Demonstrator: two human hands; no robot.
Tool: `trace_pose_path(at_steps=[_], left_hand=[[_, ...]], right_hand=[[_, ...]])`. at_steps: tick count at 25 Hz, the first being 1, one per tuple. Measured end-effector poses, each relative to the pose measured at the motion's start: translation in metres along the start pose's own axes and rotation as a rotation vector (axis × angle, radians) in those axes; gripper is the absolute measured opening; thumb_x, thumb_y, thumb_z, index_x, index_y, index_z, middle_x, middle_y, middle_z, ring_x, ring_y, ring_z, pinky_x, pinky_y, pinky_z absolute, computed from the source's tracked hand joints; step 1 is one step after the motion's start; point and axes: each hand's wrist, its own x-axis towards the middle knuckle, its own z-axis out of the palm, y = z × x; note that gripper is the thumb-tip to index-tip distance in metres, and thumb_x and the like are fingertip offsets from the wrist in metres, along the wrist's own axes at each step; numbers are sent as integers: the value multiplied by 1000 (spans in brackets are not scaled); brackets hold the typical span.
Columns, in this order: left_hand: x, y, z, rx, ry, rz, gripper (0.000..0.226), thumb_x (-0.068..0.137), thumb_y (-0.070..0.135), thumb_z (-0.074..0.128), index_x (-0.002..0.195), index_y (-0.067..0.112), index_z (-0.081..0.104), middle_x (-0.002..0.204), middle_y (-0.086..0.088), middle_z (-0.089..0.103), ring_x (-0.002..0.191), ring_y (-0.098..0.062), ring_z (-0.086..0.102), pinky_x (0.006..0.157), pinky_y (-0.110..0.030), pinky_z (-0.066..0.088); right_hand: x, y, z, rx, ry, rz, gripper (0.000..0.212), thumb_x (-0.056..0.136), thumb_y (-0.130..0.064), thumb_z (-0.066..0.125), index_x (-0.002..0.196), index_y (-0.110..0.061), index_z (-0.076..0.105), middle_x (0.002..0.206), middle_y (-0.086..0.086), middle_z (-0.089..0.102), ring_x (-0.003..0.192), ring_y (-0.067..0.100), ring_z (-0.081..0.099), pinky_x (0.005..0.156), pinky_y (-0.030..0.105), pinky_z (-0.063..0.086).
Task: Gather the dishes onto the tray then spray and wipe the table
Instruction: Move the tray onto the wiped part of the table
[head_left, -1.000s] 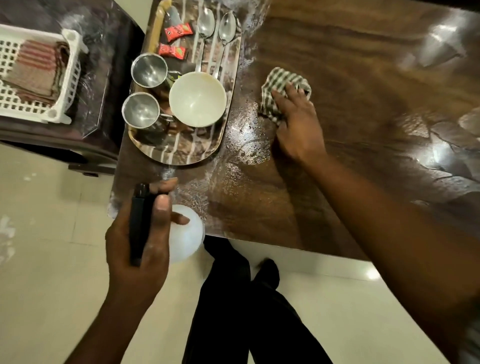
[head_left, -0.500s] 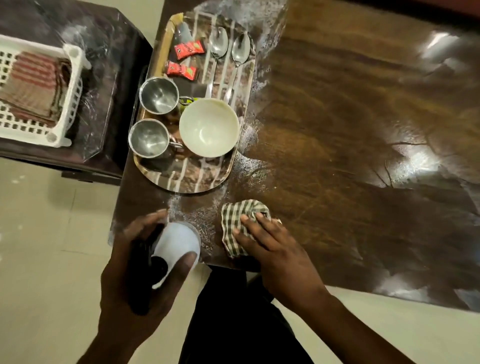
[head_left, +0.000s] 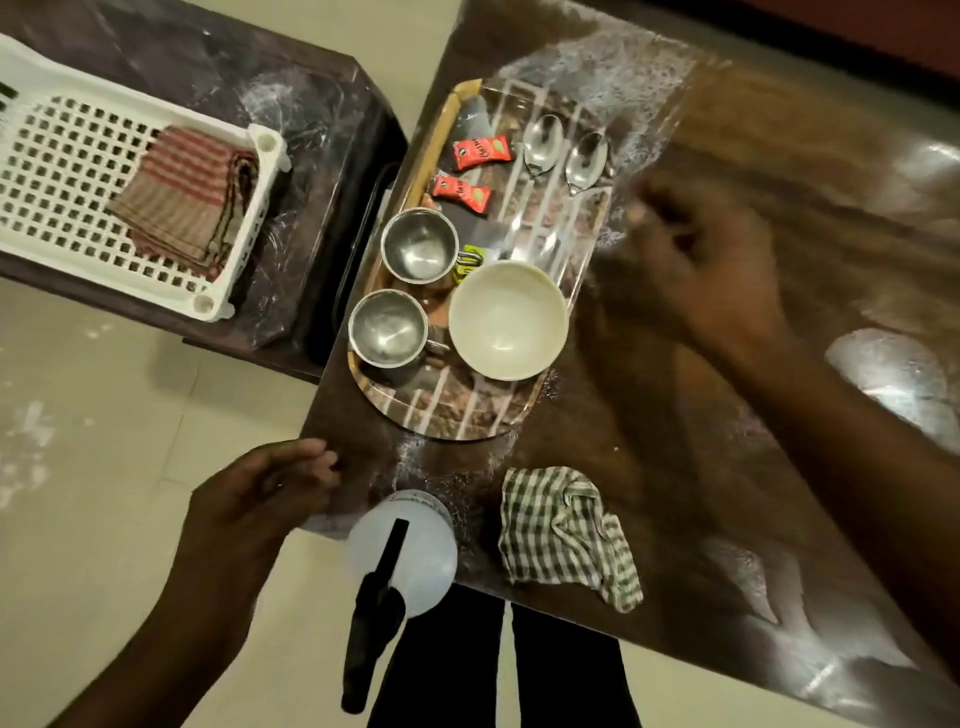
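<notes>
Checked cloth (head_left: 569, 538), soft and probably damp, lies crumpled at the table's (head_left: 779, 270) near edge beside the spray bottle (head_left: 402, 553); best gripped by bunching its middle. Left hand (head_left: 260, 499) loosely curled, empty; right hand (head_left: 696, 260) blurred, finger state unclear.

We no longer hold the spray bottle (head_left: 402, 556) or checked cloth (head_left: 566, 535); both now rest at the table edge (head_left: 675, 649), our hands lifted clear.

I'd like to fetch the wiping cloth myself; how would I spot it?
Find the dark wooden table, then its near edge below the tray. The cloth lies crumpled there, right of the spray bottle: green-and-white checked, unlike the red-striped cloths in the white basket.
</notes>
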Motion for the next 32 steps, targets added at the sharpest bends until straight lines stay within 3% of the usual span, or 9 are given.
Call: trace_pose_path(at_steps=[2, 5, 9, 16, 19, 22, 25, 28, 32], left_hand=[[18, 6, 19, -166, -86, -178, 50, 73, 6, 89, 120, -1, 73, 111, -25, 81, 98, -36, 83, 93, -44, 65], [33, 18, 55, -290, -130, -359, 19, 98, -9, 62, 116, -4, 67, 109, -29, 77, 85, -30, 85, 84, -40, 68], [37, 25, 82, -305, -124, -386, 19, 105, -11, 52, 116, -5, 66, 106, -25, 79, 91, -32, 84, 91, -45, 68], [47, 24, 88, -406, -44, -454, 40, 110, -13, 39, 150, -14, 46, 143, -41, 61, 83, -28, 83, 84, -43, 63], [40, 30, 85, -352, 1, -392, 35, 106, -9, 54, 139, -2, 63, 131, -27, 75, 110, -39, 78, 72, -36, 71], [32, 45, 77, -244, 8, -303, 24, 100, -3, 68, 119, 10, 76, 106, -13, 86, 98, -29, 84, 62, -21, 64], [19, 70, 63, -212, 36, -245, 18, 97, -7, 69, 110, 3, 77, 96, -19, 85, 81, -30, 85, 65, -30, 67], [-8, 107, 48, -99, 2, -185, 7, 98, 1, 73, 104, 0, 76, 93, -26, 83, 76, -34, 82, 73, -41, 65], [-57, 167, 25, -80, -28, -54, 19, 100, -6, 67, 110, 5, 78, 102, -18, 84, 78, -23, 78, 68, -24, 67]], right_hand=[[60, -9, -1, 16, -29, 63, 37, 110, -33, 53, 145, -22, 63, 136, -6, 68, 119, 6, 65, 102, 28, 57], [116, -27, 7, 14, -78, 134, 35, 109, -24, 56, 143, -21, 65, 130, -6, 70, 101, 7, 72, 84, 18, 61], [157, -32, 32, -26, -175, 149, 30, 105, -20, 63, 134, -17, 72, 124, 2, 76, 101, 17, 76, 92, 34, 62], [188, -27, 39, 64, -246, 254, 13, 100, -7, 70, 109, -9, 79, 87, 10, 76, 60, 12, 69, 60, 26, 63], [186, -25, 32, 118, -230, 310, 16, 100, -6, 70, 113, -3, 79, 90, 13, 76, 62, 14, 69, 72, 35, 65], [182, -28, 16, 178, -191, 326, 16, 99, -5, 72, 112, -5, 80, 98, 17, 78, 66, 15, 71, 79, 37, 66], [171, -39, -19, 219, -107, 345, 14, 97, -8, 75, 108, -11, 82, 93, 11, 80, 72, 16, 74, 77, 34, 67], [147, -58, -73, 288, -62, 371, 12, 96, -6, 75, 102, -14, 81, 85, 3, 78, 60, 6, 71, 66, 24, 63], [89, -86, -157, 354, 6, 432, 10, 97, -8, 75, 103, -11, 82, 85, 11, 78, 57, 9, 71, 61, 25, 62]])
